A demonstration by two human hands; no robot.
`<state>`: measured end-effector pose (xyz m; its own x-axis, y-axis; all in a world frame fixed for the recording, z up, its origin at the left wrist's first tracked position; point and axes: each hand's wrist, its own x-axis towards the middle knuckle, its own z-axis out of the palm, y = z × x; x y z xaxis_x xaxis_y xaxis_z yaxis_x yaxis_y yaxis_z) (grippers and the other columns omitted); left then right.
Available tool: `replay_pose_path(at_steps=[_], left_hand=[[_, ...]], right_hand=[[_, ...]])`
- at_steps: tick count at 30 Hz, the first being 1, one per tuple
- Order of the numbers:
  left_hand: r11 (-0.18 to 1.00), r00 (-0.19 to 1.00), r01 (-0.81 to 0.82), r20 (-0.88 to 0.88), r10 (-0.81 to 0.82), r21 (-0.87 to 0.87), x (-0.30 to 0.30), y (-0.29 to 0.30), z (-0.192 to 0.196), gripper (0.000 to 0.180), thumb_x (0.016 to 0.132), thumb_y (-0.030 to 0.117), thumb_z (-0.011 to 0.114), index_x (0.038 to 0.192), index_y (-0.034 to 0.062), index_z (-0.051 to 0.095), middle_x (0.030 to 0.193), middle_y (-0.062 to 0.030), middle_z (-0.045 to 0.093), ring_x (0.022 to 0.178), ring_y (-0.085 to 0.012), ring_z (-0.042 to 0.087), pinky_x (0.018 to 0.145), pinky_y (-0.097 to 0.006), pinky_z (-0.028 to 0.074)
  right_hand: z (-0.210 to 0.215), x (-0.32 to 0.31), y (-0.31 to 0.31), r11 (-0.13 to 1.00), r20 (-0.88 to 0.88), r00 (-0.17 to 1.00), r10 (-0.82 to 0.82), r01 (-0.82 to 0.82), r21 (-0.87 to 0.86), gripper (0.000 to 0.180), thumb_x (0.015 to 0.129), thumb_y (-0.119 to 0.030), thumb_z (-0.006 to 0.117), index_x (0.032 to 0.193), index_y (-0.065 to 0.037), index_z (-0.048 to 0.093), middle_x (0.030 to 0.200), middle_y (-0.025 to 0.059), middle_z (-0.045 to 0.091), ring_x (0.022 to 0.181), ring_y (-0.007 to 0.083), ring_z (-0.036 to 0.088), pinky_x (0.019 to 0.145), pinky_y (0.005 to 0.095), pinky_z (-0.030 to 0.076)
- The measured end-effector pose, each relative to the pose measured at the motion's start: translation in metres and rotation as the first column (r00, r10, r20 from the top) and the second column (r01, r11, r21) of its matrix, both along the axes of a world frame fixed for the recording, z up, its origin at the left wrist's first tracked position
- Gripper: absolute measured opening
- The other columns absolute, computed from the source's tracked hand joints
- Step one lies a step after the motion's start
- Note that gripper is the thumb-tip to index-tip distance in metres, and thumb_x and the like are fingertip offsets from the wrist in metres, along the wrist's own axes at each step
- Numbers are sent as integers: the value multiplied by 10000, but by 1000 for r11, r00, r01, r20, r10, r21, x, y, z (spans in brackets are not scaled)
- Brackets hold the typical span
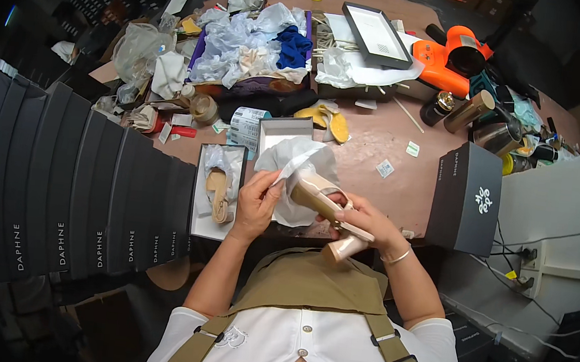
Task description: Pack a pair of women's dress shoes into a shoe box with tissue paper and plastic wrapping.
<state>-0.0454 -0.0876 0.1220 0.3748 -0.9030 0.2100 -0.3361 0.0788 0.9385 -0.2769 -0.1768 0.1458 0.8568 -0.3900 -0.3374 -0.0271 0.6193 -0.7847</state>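
head view | left hand (254, 202) fingers pinched on white tissue paper (298, 175); right hand (363, 220) closed round beige heeled sandal (326, 209), above tabletop (379, 137) edge | risk: tissue may tear on the heel; shoe may slip floorward

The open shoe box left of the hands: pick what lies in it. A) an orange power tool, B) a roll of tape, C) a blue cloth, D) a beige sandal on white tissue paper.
D: the open shoe box holds a beige sandal lying on white tissue paper, just left of the left hand, while the right hand holds the other shoe.
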Motion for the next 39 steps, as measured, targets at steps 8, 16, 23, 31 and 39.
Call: replay_pose_path(at_steps=[8,16,23,31,39], left_hand=[[991,993,81,95,-71,-104,8,59,-10,183,883,121,640,1012,-9,650,819,-40,581,677,-106,542,613,-228,436],[779,849,491,415,-327,-391,-17,104,10,260,734,2,683,993,13,661,758,-84,599,623,-241,593,534,-319,469],[773,892,441,318,-321,-456,-45,110,-3,239,713,6,669,950,35,661,741,-54,566,590,-207,573,501,-301,460],[645,816,577,368,-445,-501,-96,62,2,269,694,6,649,963,16,633,767,-47,565,621,-204,580,523,-308,470],[691,741,664,376,-556,-287,-124,24,-14,214,756,77,660,961,23,635,794,-70,570,657,-224,583,537,-312,475]], right_hand=[[-44,26,77,893,106,957,-269,207,400,465,876,-144,570,1291,9,425,1096,137,599,869,187,628,809,313,534],[-87,89,145,677,146,663,-734,700,226,328,957,-248,492,1210,-39,494,1147,67,571,1038,199,570,883,333,501],[-113,47,127,729,172,835,-523,543,-417,387,965,-257,461,1284,-41,418,1205,83,530,1053,206,548,912,331,480],[-89,3,68,788,219,758,-614,570,234,419,973,-286,423,1321,-54,392,1250,89,509,1094,217,531,938,343,466],[-94,-16,17,757,203,763,-614,495,427,451,981,-315,386,1358,-67,367,1295,96,487,1135,228,515,964,354,452]])
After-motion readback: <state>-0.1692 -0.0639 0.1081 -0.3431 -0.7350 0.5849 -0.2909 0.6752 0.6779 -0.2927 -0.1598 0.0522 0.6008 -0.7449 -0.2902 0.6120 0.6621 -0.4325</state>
